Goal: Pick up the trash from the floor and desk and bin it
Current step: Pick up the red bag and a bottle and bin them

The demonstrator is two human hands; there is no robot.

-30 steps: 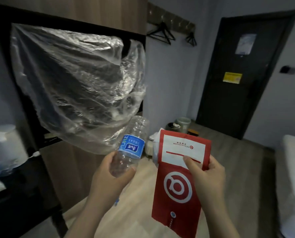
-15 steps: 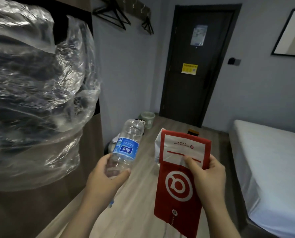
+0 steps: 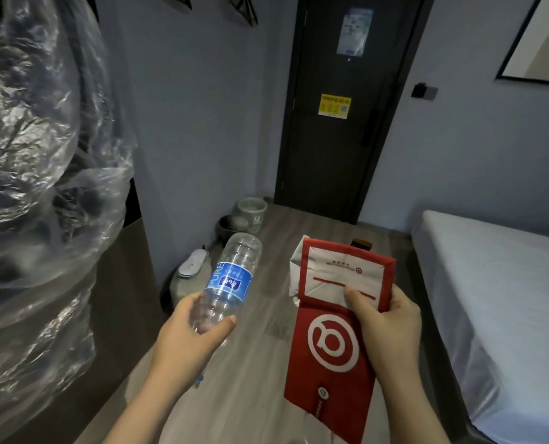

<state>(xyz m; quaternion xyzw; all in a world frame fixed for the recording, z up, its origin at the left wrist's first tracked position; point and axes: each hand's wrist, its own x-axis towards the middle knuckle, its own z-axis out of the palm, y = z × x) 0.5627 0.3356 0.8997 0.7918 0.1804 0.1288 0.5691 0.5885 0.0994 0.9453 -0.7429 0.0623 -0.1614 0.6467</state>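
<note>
Left hand is gripping a clear bottle with a blue label, fingers curling round its lower end; the bottle is tilting up and to the right, held in the air over the floor. Right hand is pinching a flat red paper bag, thumb pressing on its white folded panel, fingers wrapping behind; the bag is hanging down just beside the bottle, not touching it. Two bins, one pale and one dark, are standing ahead by the wall near the door, well apart from both hands. Crumpled plastic sheet is filling the left side. Bed is lying on the right.
</note>
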